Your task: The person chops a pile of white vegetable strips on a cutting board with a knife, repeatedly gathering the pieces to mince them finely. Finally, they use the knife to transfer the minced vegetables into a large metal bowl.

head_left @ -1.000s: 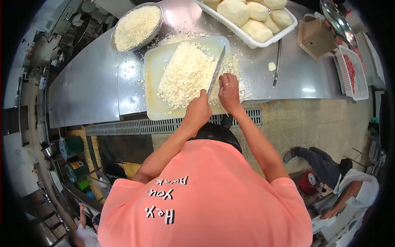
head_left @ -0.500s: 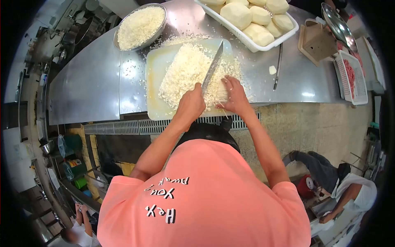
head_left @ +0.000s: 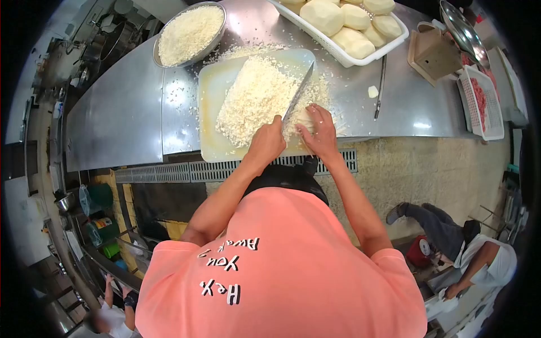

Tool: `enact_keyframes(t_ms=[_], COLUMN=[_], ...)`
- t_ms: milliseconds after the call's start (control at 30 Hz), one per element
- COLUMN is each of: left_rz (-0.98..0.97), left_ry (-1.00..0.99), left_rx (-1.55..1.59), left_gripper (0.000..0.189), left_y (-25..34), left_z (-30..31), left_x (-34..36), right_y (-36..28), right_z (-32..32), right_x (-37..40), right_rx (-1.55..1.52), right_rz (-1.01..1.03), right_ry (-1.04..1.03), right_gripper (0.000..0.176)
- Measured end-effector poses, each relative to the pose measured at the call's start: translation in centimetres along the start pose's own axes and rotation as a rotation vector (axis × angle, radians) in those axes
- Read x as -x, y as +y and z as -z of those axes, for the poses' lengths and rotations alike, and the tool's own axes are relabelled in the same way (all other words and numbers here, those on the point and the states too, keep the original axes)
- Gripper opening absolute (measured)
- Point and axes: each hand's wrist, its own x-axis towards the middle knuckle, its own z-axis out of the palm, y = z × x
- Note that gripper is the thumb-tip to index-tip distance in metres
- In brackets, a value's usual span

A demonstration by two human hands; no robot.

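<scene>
My right hand (head_left: 267,141) grips the handle of a large knife (head_left: 297,96), whose blade slants down into a big heap of chopped white pieces (head_left: 253,96) on a pale cutting board (head_left: 209,101). My left hand (head_left: 318,129) rests just right of the blade with curled fingers, pressing a small bundle of white strips against the board. Both hands are at the board's near right corner, almost touching. An orange shirt fills the lower part of the view.
On the steel counter (head_left: 124,112) stand a metal bowl (head_left: 189,34) of chopped white pieces, a white tray (head_left: 363,57) of peeled white tubers, a long thin tool (head_left: 380,84), a wooden box (head_left: 434,50) and a white basket (head_left: 479,101). Another person (head_left: 479,253) crouches at lower right.
The knife rose and tilted left half a second ago; now it is back down beside the holding hand. Both hands stay at the board's near right corner.
</scene>
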Motion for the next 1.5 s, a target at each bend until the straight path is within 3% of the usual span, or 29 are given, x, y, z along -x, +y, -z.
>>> enact_keyframes(t_ms=[133,233,467,567,700,933,1033,1133,1233,1367,1500], left_rz=[0.003,0.039,0.05,-0.013,-0.011,-0.027,0.02,0.107,0.021,0.065,0.131], left_ry=[-0.008,-0.012,-0.054,-0.049,-0.078,-0.057,-0.104,-0.107,-0.069,-0.055,-0.029], left_rx=[-0.003,0.014,0.044,-0.028,0.004,0.023,0.048,0.037,0.043,0.106,0.104], left_gripper=[0.017,0.015,0.013,0.014,0.013,0.014,0.014,0.013,0.013,0.013,0.015], left_y=[2.2,1.9,3.8,1.5,3.4,3.1,3.9,3.5,3.5,3.9,2.0], left_z=[3.1,1.2,3.3,-1.4,2.1,-0.3,2.2,-0.1,-0.1,1.2,-2.8], left_x=[0.7,0.6,1.2,-0.4,-0.4,-1.2,0.2,0.3,-1.1,0.8,-0.6], right_y=[1.4,1.8,1.8,1.3,1.5,1.2,1.4,1.1,1.2,1.5,1.4], right_z=[-0.3,-1.6,-2.6,-2.1,-2.1,-1.9,-2.0,-1.9,-2.0,-2.3,-2.2], right_x=[-0.8,-1.0,-0.8,-0.8,-0.6,-0.9,-1.1,-1.0,-1.0,-1.0,-0.9], right_rx=[-0.012,0.045,0.144,0.171,0.166,0.158,0.155,0.168,0.14,0.148,0.159], right_rz=[0.013,0.057,0.053,0.034,0.036,0.039,0.054,0.046,0.061,0.053,0.071], right_ry=[0.051,0.049,0.06,0.039,0.024,0.049,0.038,0.062,0.07,0.059,0.075], right_gripper=[0.022,0.02,0.024,0.025,0.028,0.027,0.027,0.026,0.025,0.026,0.025])
